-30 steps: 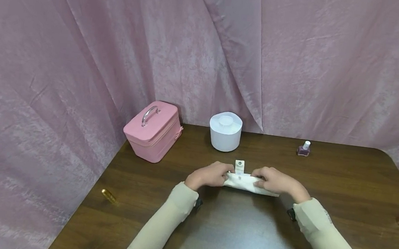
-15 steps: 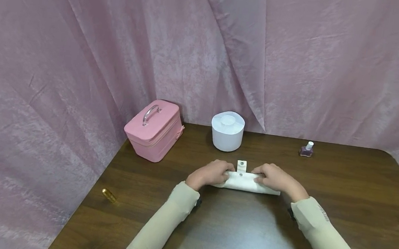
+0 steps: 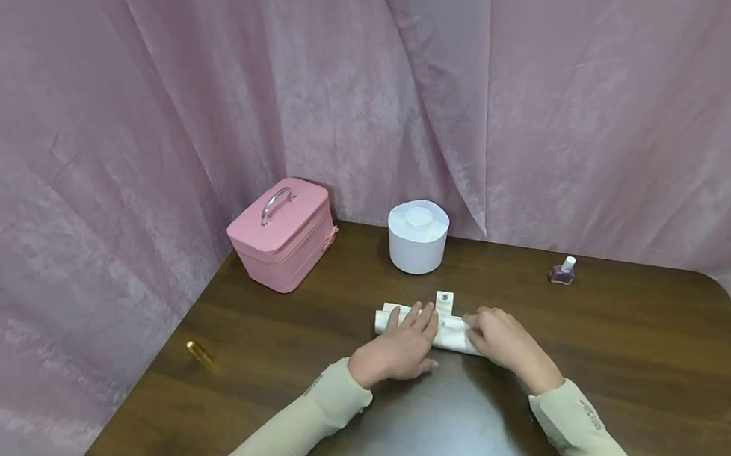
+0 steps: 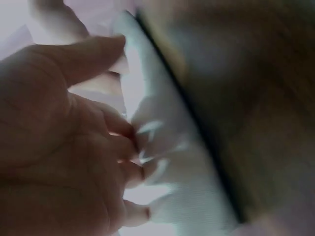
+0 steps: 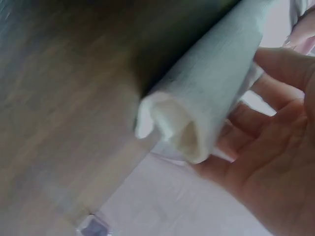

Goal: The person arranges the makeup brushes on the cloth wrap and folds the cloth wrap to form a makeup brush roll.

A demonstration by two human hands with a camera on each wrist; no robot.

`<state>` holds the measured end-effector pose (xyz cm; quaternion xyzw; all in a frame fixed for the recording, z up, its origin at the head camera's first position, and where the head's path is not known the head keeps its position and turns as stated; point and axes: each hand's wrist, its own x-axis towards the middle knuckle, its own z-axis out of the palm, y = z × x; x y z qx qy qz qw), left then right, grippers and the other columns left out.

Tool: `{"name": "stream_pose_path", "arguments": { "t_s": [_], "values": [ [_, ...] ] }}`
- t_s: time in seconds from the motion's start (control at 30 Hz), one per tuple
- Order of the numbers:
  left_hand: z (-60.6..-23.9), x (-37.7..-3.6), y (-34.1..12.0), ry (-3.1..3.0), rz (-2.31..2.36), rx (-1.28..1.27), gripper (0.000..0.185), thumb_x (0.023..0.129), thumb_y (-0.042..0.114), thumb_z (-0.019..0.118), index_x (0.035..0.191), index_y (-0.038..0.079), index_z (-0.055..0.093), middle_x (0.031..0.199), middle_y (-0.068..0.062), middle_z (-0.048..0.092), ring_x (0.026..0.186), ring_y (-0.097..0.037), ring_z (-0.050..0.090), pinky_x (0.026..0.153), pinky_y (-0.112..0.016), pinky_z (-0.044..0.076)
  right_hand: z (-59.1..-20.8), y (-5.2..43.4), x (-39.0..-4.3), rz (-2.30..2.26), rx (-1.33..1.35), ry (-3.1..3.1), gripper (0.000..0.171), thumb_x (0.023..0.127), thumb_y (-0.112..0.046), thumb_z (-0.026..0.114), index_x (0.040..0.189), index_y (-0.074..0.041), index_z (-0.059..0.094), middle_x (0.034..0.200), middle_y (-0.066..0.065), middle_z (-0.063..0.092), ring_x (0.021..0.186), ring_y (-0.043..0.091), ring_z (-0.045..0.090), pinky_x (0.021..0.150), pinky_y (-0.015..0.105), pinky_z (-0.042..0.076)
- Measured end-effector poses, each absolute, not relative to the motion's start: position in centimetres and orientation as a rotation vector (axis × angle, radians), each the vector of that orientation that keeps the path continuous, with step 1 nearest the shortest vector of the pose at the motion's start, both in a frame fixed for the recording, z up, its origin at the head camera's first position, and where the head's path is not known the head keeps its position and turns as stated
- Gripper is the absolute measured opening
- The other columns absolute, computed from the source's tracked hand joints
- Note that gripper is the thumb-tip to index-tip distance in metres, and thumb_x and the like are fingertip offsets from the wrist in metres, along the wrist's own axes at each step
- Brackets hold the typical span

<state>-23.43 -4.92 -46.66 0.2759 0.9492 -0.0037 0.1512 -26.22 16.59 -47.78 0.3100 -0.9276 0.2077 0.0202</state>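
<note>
A rolled white cloth (image 3: 451, 333) lies across the middle of the brown table (image 3: 450, 433), and a snap tab (image 3: 444, 301) sticks out from its far side. My left hand (image 3: 409, 334) lies flat over the roll's left half with the fingers straight, touching the cloth. My right hand (image 3: 500, 339) grips the roll's right end and hides it. The left wrist view is blurred but shows the left hand's fingertips (image 4: 133, 162) on the white cloth (image 4: 182, 172). The right wrist view shows the roll's open end (image 5: 189, 128) held against my right hand (image 5: 275, 162).
A pink case (image 3: 280, 233) with a handle stands at the back left, a white round container (image 3: 416, 236) behind the roll, and a small nail polish bottle (image 3: 564, 270) at the back right. A gold tube (image 3: 198, 352) lies near the left edge. Pink curtain surrounds the table.
My left hand has let go of the roll's left end and now lies flat across it nearer the middle. The roll's left end is uncovered. My right hand stays at the right end.
</note>
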Motion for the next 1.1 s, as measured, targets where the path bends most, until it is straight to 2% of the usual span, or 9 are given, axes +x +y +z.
{"name": "stream_pose_path", "arguments": {
  "t_s": [0.13,0.2,0.3,0.4,0.53,0.73,0.83,0.9,1.1],
  "values": [
    [-47.4,-24.1,-5.1,2.726,-0.025,0.761,0.089,0.101,0.054,0.053,0.163,0.006,0.011,0.170,-0.011,0.003,0.155,-0.029,0.004,0.120,-0.057,0.010,-47.3,16.1,-25.5,0.510,0.934,-2.867,0.014,0.088,-0.002,0.066,0.101,0.004,0.071,0.083,0.012,0.062,0.072,0.032,0.060,0.060,0.048,0.050],
    [-47.8,-24.3,-5.4,2.720,-0.005,0.750,0.091,0.100,0.054,0.054,0.163,0.007,0.009,0.170,-0.011,0.001,0.155,-0.031,0.002,0.119,-0.059,0.008,-47.1,15.8,-25.1,0.475,0.936,-2.873,0.020,0.089,-0.005,0.069,0.106,0.006,0.070,0.091,0.017,0.064,0.078,0.037,0.063,0.065,0.053,0.052],
    [-48.2,-24.4,-5.7,2.705,0.050,0.736,0.091,0.100,0.051,0.057,0.163,0.007,0.009,0.169,-0.012,0.001,0.154,-0.033,0.002,0.118,-0.062,0.008,-47.0,15.5,-24.6,0.437,0.956,-2.889,0.038,0.089,-0.011,0.075,0.121,0.006,0.067,0.105,0.023,0.064,0.091,0.042,0.063,0.074,0.059,0.053],
    [-48.0,-24.5,-5.9,2.691,0.096,0.732,0.086,0.102,0.045,0.057,0.163,0.007,0.011,0.169,-0.014,0.003,0.154,-0.034,0.003,0.118,-0.063,0.008,-47.1,15.2,-24.3,0.413,0.951,-2.901,0.046,0.087,-0.016,0.079,0.127,0.003,0.067,0.109,0.021,0.063,0.096,0.041,0.061,0.079,0.060,0.051],
    [-47.2,-24.2,-5.9,2.663,0.109,0.731,0.081,0.104,0.041,0.055,0.163,0.006,0.011,0.169,-0.013,0.002,0.155,-0.032,0.002,0.119,-0.061,0.007,-47.6,14.9,-24.1,0.418,0.893,-2.875,0.043,0.083,-0.013,0.083,0.122,0.001,0.071,0.103,0.019,0.063,0.093,0.042,0.061,0.077,0.058,0.053],
    [-46.2,-22.8,-5.4,2.576,0.098,0.749,0.080,0.104,0.041,0.055,0.162,0.004,0.014,0.169,-0.013,0.001,0.155,-0.031,0.001,0.118,-0.061,0.010,-48.3,14.6,-23.3,0.386,0.840,-2.796,0.042,0.076,-0.008,0.086,0.114,0.003,0.074,0.093,0.017,0.063,0.080,0.037,0.061,0.062,0.052,0.053],
    [-45.9,-22.4,-5.2,2.553,0.090,0.765,0.081,0.103,0.041,0.057,0.162,0.004,0.015,0.169,-0.013,0.000,0.155,-0.030,0.001,0.118,-0.061,0.012,-48.3,14.6,-23.2,0.378,0.830,-2.770,0.041,0.074,-0.007,0.087,0.112,0.003,0.074,0.091,0.016,0.063,0.078,0.036,0.061,0.060,0.051,0.053],
    [-46.0,-22.2,-5.1,2.548,0.066,0.768,0.083,0.102,0.042,0.058,0.162,0.005,0.015,0.169,-0.013,-0.001,0.155,-0.029,-0.001,0.118,-0.060,0.013,-48.0,14.8,-23.4,0.430,0.847,-2.806,0.041,0.076,-0.006,0.085,0.114,0.004,0.073,0.093,0.016,0.063,0.081,0.037,0.061,0.064,0.052,0.053],
    [-46.7,-21.8,-4.6,2.555,-0.002,0.771,0.090,0.099,0.045,0.062,0.162,0.004,0.013,0.169,-0.014,-0.006,0.154,-0.031,-0.005,0.118,-0.062,0.012,-46.3,15.5,-25.5,0.823,0.809,-2.905,0.037,0.085,-0.006,0.077,0.118,0.009,0.068,0.108,0.021,0.067,0.099,0.040,0.065,0.085,0.055,0.052]
  ]
}}
